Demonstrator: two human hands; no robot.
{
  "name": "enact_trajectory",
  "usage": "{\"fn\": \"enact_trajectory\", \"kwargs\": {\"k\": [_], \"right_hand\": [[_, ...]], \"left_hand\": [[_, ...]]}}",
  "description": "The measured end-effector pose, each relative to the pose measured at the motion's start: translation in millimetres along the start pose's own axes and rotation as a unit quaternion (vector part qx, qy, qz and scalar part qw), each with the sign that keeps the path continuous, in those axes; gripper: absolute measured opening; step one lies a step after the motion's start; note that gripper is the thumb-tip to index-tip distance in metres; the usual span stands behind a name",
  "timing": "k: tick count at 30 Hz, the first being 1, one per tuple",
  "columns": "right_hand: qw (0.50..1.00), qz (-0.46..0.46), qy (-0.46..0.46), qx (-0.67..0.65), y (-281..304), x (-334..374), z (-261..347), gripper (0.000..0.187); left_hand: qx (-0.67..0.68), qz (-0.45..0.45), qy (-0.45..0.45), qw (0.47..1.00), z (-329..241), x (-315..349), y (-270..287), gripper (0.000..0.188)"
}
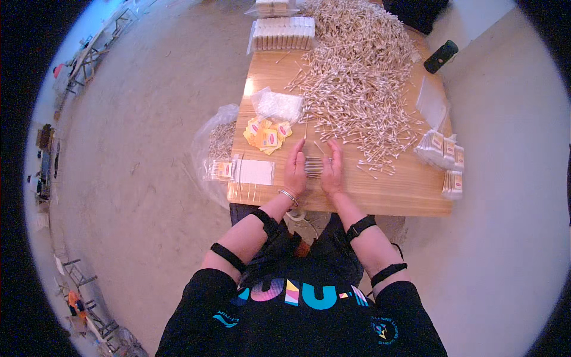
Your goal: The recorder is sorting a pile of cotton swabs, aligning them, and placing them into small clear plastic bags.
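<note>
A small row of cotton swabs (314,167) lies sideways between my two palms near the table's front edge. My left hand (295,171) presses on its left ends, with the fingers pointing away from me. From the other side my right hand (333,171) presses against the right ends. A loose swab or two sticks out beyond my fingertips. Just past my hands a large heap of loose swabs (363,77) spreads over the table. Yellow printed cards (267,135) lie in a loose pile left of my left hand.
The wooden table (404,193) carries clear plastic bags (278,106), a white card (257,172) and stacked swab packs (282,34) on its left. Filled packs (440,150) sit at the right edge, near a black cylinder (441,56). A swab-filled bag (219,140) stands beside the table.
</note>
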State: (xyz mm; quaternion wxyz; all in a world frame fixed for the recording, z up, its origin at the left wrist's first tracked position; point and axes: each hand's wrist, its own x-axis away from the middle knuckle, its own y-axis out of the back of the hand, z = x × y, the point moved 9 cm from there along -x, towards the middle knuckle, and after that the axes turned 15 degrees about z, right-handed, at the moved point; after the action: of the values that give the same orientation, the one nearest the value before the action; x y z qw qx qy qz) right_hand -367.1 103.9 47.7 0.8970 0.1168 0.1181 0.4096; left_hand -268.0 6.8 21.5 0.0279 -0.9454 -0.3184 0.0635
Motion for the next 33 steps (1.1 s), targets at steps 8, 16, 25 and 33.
{"fn": "enact_trajectory", "kwargs": {"k": [8, 16, 25, 33], "right_hand": [[0.957, 0.009, -0.007, 0.289, 8, -6, 20, 0.024], [0.918, 0.129, -0.074, 0.368, 4, -37, 0, 0.012], [0.888, 0.094, -0.011, 0.45, 33, -23, 13, 0.012], [0.932, 0.115, 0.009, 0.343, -7, 12, 18, 0.03]], "left_hand": [[0.026, -0.007, 0.007, 1.0, 4, 2, 6, 0.045], [0.023, -0.01, 0.007, 1.0, 5, 0, 6, 0.044], [0.045, -0.022, 0.017, 0.999, 8, 1, 5, 0.044], [0.047, -0.022, 0.021, 0.998, 9, 1, 5, 0.044]]}}
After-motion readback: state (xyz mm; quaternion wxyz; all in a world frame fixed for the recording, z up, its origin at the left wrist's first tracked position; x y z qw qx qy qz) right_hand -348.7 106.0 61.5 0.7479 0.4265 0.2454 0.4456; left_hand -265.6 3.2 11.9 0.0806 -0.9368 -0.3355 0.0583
